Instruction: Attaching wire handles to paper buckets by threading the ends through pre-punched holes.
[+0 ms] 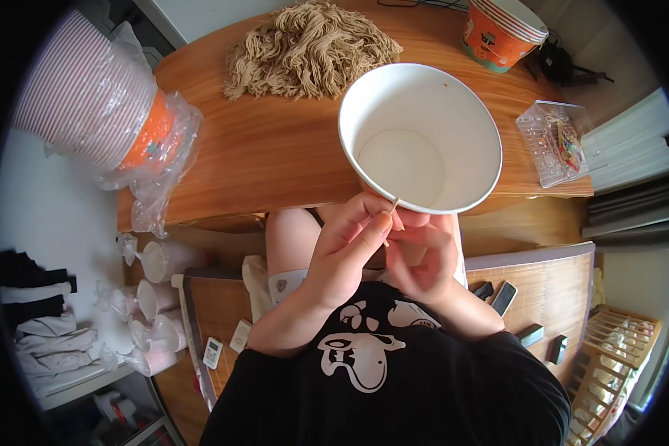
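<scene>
A large white paper bucket [424, 111] stands tilted toward me at the near edge of the wooden table, its open mouth facing up. My left hand [346, 249] is closed at the bucket's near rim, thumb and forefinger pinching a short tan cord [395, 204]. Close beside it, my right hand [427, 260] is curled below the rim, fingers touching or almost touching the left ones. Motion blurs part of that hand, and what its fingertips hold is hidden. A small dark hole shows in the far wall of the bucket.
A heap of tan cords [312, 48] lies at the back of the table [260, 156]. Stacked orange buckets [498, 37] stand back right, near a clear tray [557, 145] of small items. A plastic-wrapped bucket stack [97, 97] is at left. Phones and a remote [212, 352] lie beside me.
</scene>
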A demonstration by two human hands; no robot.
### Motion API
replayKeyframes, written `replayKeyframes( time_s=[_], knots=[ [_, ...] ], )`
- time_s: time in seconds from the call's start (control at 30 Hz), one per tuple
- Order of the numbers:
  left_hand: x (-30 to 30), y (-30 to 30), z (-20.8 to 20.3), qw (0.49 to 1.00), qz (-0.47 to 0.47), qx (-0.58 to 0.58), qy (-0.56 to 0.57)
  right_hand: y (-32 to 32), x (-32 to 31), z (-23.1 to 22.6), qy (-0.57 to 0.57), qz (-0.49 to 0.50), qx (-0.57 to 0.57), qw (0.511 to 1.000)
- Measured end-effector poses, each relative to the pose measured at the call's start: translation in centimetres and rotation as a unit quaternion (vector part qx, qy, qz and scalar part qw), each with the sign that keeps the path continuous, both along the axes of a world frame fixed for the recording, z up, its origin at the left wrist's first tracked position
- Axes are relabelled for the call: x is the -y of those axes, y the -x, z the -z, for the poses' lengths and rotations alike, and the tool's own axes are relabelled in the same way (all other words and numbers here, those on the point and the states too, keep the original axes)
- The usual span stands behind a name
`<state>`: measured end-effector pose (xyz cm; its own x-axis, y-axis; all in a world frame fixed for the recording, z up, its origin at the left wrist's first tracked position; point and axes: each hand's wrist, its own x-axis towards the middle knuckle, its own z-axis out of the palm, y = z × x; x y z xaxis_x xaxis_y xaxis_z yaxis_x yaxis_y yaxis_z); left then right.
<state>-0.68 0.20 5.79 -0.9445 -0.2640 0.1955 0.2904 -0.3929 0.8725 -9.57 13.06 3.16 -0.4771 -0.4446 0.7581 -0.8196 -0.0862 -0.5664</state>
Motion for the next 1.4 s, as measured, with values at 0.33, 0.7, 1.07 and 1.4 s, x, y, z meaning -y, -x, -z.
replayKeyframes(
  time_s=[0.33,0.7,1.07,1.4],
  knots=[
    [-0.2,0.1,1.6,1.0,-0.015,-0.008,0.003,0.0,0.8,2.3,0.077,-0.024,-0.017,0.997],
    [0.4,-0.5,2.2,0.949,-0.178,-0.091,0.243,-0.9,-1.3,0.2,0.112,-0.138,0.086,0.98],
    [-0.2,-0.4,2.3,0.992,-0.109,-0.054,0.041,-1.7,0.3,1.8,0.072,-0.014,0.003,0.997],
    [0.4,-0.6,1.7,0.996,-0.067,-0.028,0.053,-0.6,-0.4,-0.7,0.121,0.043,-0.079,0.989]
  ],
)
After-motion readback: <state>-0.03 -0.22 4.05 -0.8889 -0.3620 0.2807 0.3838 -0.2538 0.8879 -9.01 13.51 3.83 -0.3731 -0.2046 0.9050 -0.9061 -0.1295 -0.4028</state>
